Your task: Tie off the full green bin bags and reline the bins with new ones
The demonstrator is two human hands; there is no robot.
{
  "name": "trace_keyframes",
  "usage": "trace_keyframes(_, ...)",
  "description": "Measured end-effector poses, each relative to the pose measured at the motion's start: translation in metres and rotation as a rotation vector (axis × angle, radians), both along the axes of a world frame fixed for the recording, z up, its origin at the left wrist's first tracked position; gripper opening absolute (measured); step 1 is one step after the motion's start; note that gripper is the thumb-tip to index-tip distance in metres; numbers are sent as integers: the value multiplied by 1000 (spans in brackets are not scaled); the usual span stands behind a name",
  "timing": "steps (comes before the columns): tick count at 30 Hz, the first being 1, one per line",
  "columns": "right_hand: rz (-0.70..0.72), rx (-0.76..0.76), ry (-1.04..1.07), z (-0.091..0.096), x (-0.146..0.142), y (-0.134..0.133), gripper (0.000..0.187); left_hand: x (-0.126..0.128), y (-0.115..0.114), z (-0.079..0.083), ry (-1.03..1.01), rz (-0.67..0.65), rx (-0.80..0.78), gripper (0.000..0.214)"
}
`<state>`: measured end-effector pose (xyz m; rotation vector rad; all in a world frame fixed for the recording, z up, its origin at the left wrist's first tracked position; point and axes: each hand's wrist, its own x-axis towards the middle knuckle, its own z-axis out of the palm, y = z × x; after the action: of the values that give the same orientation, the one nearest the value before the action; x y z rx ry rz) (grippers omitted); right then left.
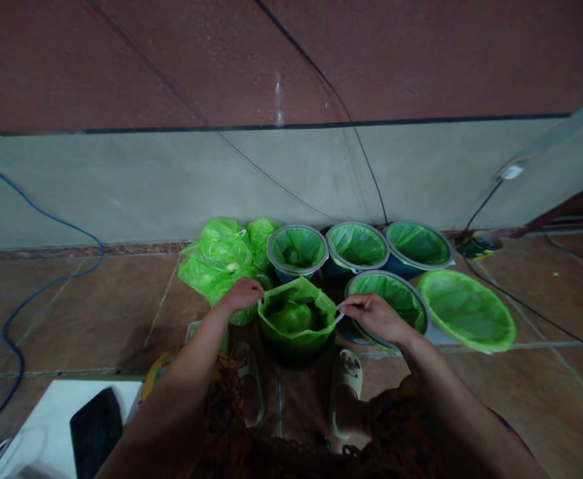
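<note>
A green drawstring garbage bag (297, 340) stands between my feet with its mouth spread wide. Something green and crumpled lies inside it, too dim to name. At the bag's left edge, the fingers of my left hand (239, 296) pinch a small end of the drawstring. Opposite, my right hand (374, 314) grips a white loop of drawstring (340, 313), pulled out from the rim. The lower part of the bag is in shadow, so I cannot tell if a bin is under it.
Several bins with green liners, such as a grey-rimmed bin (297, 229), stand along the wall. Filled green bags (216, 249) are heaped left. A lined bin (466, 309) is at right. A phone (96, 432) lies on a white surface (36, 426); a blue cable (46, 285) crosses the floor.
</note>
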<state>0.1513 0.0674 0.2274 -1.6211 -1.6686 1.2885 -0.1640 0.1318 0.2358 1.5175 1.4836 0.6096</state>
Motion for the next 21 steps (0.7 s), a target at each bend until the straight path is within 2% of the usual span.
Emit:
trace_keyframes(3,-189,9,218,2,-11,6,35,0,10,-3,-261,-41,-22,14)
trace_keyframes(6,-252,36,237,4,-19,11,36,2,10,-2,-482,-76,-49,18)
trace_keyframes(9,-225,156,326,11,-20,11,32,10,7,2,-526,-167,-66,21)
trace_keyframes(12,-268,157,416,20,-19,10,32,21,4,5,-434,-230,-105,27)
trace_keyframes(14,-282,140,480,22,-22,12,32,28,3,8,-411,-259,-77,26)
trace_keyframes(17,-306,79,533,11,-32,19,33,36,5,13,-528,-260,0,24)
trace_keyframes(21,-390,17,368,-18,-49,31,34,50,13,5,-536,-142,-39,30)
